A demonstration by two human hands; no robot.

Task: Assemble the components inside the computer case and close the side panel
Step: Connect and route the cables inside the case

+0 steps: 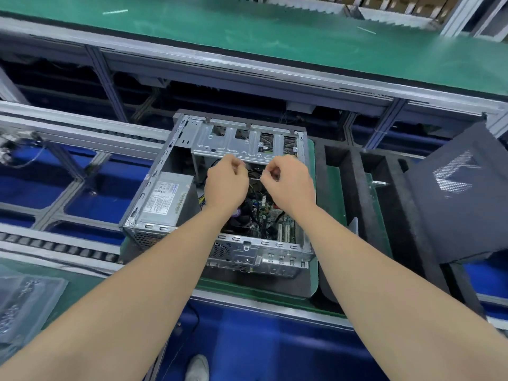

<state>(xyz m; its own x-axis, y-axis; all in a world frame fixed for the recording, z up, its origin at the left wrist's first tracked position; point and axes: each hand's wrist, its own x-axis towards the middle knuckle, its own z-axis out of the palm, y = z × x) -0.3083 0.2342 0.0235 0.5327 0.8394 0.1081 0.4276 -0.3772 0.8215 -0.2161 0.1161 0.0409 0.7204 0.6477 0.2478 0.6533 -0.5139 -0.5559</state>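
An open computer case (154, 171) lies on its side on a green mat, its interior facing up. Inside are a grey power supply (167, 196) at the left, a metal drive cage (242, 141) at the far side and a motherboard (264, 213) with black cables. Both hands are over the middle of the case, just below the drive cage. My right hand (288, 182) pinches a thin pale strip, like a cable tie (255, 178), that points left. My left hand (226, 182) has curled fingers close to the strip's other end; what they hold is hidden.
The dark side panel (456, 199) leans at the right, beyond black foam dividers (357, 182). A green conveyor belt (247, 31) runs across the far side. Roller rails (55, 246) and blue floor lie at the left. A plastic bag of small parts (24, 306) sits bottom left.
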